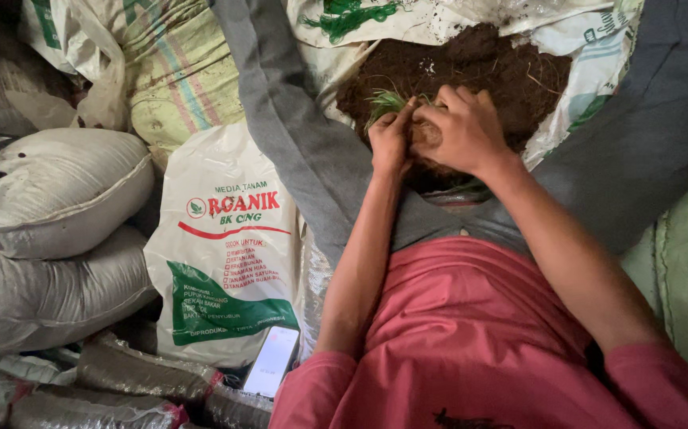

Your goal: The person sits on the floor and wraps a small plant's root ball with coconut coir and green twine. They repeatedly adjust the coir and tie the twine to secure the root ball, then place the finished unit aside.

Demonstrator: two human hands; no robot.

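Small seedling (388,102): a tuft of thin green grass-like blades, splayed upward and leftward at the far centre of the scene, its base running into a pale brownish root clump (426,135) that is largely covered, so its full shape cannot be told. Both sit directly over a mound of dark brown, crumbly soil (511,75), which fills the open mouth of a white sack and extends right and farther back.

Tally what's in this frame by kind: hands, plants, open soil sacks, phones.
Hands: 2, left hand and right hand, both on the plant
Small green plant: 1
Open soil sack: 1
Phone: 1
Total: 5
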